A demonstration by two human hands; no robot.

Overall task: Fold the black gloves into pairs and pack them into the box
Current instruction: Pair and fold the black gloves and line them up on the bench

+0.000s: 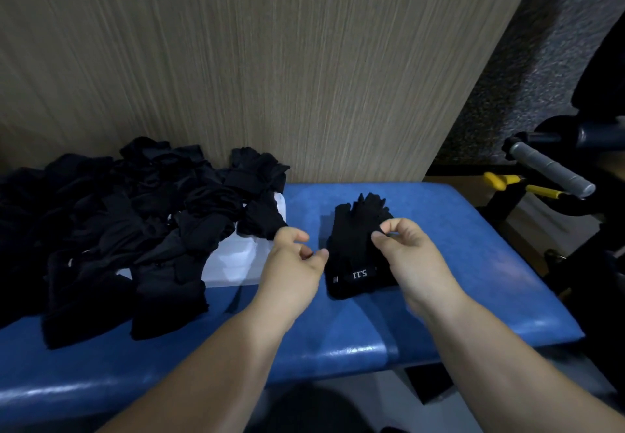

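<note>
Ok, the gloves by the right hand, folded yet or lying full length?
Full length, not folded: gloves lie flat on the bench, fingers toward the wall, labelled cuff nearest. Right hand pinches their edge.

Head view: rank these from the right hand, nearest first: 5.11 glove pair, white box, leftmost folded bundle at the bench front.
1. 5.11 glove pair: pinched by the right hand, right of centre.
2. white box: to the left, beyond the left hand.
3. leftmost folded bundle: far left, front edge.

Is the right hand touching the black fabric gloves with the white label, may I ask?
Touching: head view shows the right hand pinching the black gloves between thumb and forefinger.
</note>
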